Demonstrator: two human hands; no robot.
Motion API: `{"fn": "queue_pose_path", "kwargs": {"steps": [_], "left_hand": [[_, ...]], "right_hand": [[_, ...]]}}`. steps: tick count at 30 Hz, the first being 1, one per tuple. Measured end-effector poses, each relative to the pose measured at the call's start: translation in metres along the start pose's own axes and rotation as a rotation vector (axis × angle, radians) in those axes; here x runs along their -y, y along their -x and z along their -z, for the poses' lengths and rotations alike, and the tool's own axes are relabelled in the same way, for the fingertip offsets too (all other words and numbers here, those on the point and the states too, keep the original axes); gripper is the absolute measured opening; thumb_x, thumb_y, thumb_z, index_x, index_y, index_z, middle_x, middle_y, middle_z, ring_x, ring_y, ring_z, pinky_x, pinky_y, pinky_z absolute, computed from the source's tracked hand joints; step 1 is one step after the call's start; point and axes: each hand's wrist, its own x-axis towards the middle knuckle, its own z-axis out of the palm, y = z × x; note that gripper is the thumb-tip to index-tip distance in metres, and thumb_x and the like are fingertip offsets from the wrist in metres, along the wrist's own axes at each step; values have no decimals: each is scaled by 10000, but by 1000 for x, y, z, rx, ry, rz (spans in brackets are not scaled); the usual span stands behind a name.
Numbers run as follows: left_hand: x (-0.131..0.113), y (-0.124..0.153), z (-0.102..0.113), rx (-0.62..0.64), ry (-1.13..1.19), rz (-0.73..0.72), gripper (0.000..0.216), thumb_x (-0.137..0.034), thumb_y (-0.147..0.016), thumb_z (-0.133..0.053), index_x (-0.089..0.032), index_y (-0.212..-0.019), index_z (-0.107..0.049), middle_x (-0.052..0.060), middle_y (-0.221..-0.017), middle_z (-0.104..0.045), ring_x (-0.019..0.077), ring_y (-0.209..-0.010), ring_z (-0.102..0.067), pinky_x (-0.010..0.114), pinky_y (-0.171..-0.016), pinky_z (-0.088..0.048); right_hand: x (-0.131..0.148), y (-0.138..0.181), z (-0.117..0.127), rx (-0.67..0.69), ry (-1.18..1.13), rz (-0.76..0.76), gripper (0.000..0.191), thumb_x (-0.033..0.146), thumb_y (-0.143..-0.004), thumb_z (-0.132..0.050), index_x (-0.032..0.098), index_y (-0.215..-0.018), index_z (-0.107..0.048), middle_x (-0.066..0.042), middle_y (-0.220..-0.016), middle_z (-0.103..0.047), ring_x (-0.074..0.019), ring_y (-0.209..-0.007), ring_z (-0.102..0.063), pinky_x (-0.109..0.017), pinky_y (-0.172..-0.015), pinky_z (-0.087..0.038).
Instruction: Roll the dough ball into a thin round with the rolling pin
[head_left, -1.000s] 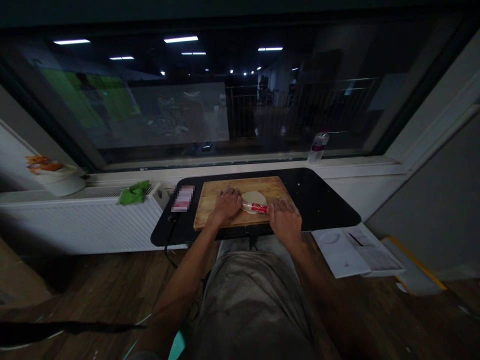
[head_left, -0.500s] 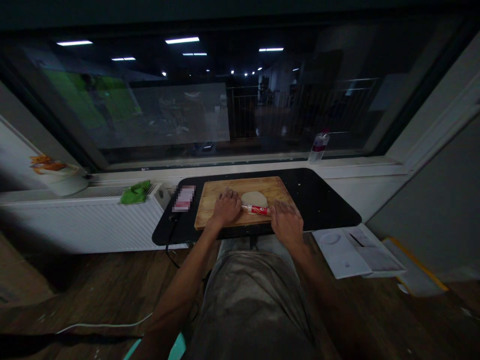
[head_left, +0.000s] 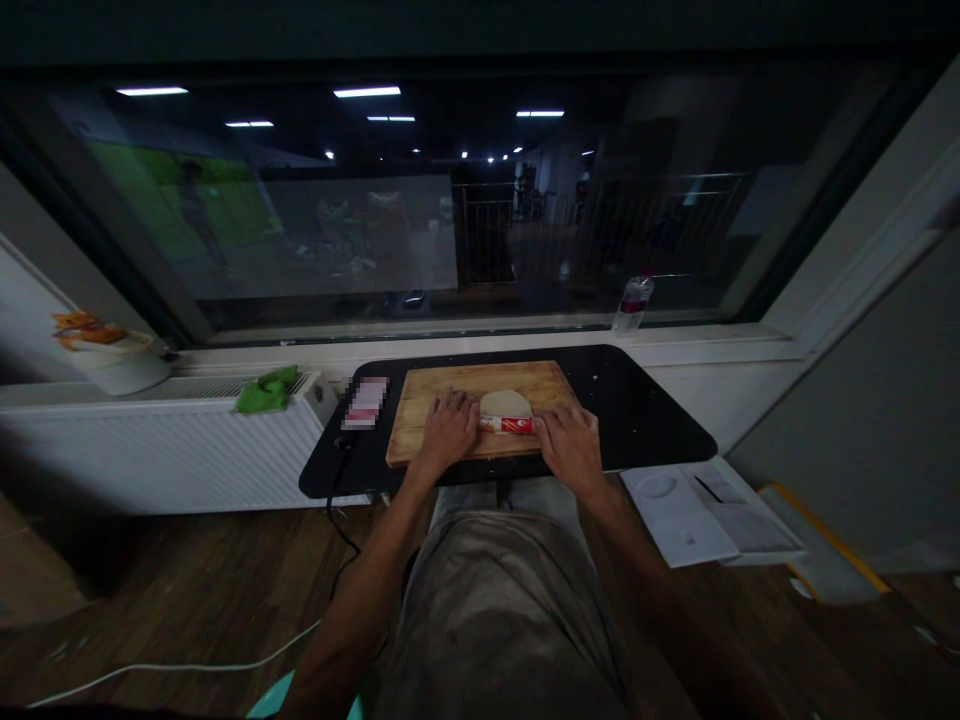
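Observation:
A rolling pin [head_left: 516,425] with a red and white wrapper lies crosswise on a wooden cutting board [head_left: 420,390]. Under and just beyond it is a flat, roundish piece of dough [head_left: 505,403]. My left hand [head_left: 450,428] is closed over the pin's left end, palm down. At the other end, my right hand [head_left: 568,440] grips the pin near the board's right side. Both hands hide the ends of the pin, and the near edge of the dough is partly covered by it.
The board rests on a black table [head_left: 645,410]. A phone-like blurred item [head_left: 366,402] lies at its left. A bottle [head_left: 633,302] stands on the windowsill, a green cloth [head_left: 268,389] lies on the radiator [head_left: 225,450], and an open white box [head_left: 697,512] sits at lower right.
The pin has turned from slightly slanted to nearly level as my right hand shifted a little forward and left. My left hand stays on its end. The view has tilted up slightly.

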Motion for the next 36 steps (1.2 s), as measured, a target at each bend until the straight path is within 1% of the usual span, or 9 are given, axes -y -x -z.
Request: {"fn": "queue_pose_path", "kwargs": {"steps": [4,10,17,20,23,25,27,31,36], "left_hand": [[7,3,-1,-21,48,-47,463,-379,-1245,-387,-243,-1505,-745,112,-1643,-718,318,-1644,-537,549,-1403,-387],[18,1,5,26,140,-163,349,-474,-1200,-609,-260,-1357,-836,93,-1434,-830,284,-1400,-689,484,-1301,-466],[7,-8,20,6,128,-83,342,-395,-1202,-584,-262,-1395,-833,115,-1422,-833,308,-1376,-699,488,-1222,-503],[-3,-13,24,-90,125,-3,369,-366,-1199,-555,-258,-1467,-786,136,-1531,-770,337,-1452,-654,522,-1247,-490],[-13,-15,21,-274,138,141,488,-359,-1180,-564,-215,-1641,-641,196,-1688,-629,373,-1559,-579,555,-1277,-483],[-19,-16,16,-325,153,206,560,-359,-1164,-582,-181,-1694,-560,235,-1705,-589,398,-1587,-557,572,-1284,-486],[-25,-15,10,-274,151,224,592,-361,-1147,-607,-160,-1698,-523,253,-1675,-605,411,-1578,-568,574,-1273,-502],[-36,-15,0,-39,104,220,608,-487,-1140,-649,-145,-1632,-545,259,-1577,-691,401,-1526,-634,511,-1234,-536],[-51,-22,-9,61,98,141,982,-787,-1048,-693,-120,-1725,-448,307,-1607,-699,458,-1527,-655,586,-1302,-458]], "right_hand": [[-1,-13,0,40,52,-45,516,393,-1264,-373,208,-1186,-848,-158,-1225,-867,-328,-1276,-689,-447,-1085,-427],[-2,-46,0,133,96,-129,630,392,-1286,-344,164,-1096,-899,-181,-1157,-897,-300,-1202,-798,-400,-1088,-451],[-8,-83,-1,139,114,-158,693,397,-1283,-310,126,-1111,-925,-230,-1254,-880,-309,-1187,-833,-402,-1150,-494],[-12,-94,-3,113,89,-211,700,389,-1276,-273,120,-1174,-912,-241,-1241,-880,-312,-1182,-838,-404,-1138,-521],[-14,-97,-6,98,36,-316,658,369,-1274,-246,126,-1386,-847,-228,-1237,-885,-293,-1150,-853,-366,-1065,-546],[-15,-95,-7,94,11,-379,644,370,-1278,-243,120,-1466,-805,-236,-1248,-880,-294,-1159,-857,-357,-1042,-545],[-14,-94,-8,85,-3,-424,659,384,-1282,-237,111,-1451,-813,-252,-1248,-873,-303,-1178,-856,-363,-1048,-539],[-15,-93,-11,88,-47,-489,708,389,-1288,-208,134,-1356,-865,-243,-1239,-879,-303,-1212,-851,-361,-1085,-525],[-16,-94,-12,106,-96,-525,684,414,-1294,-228,138,-1425,-841,-248,-1251,-879,-310,-1234,-850,-364,-1084,-521]]}}
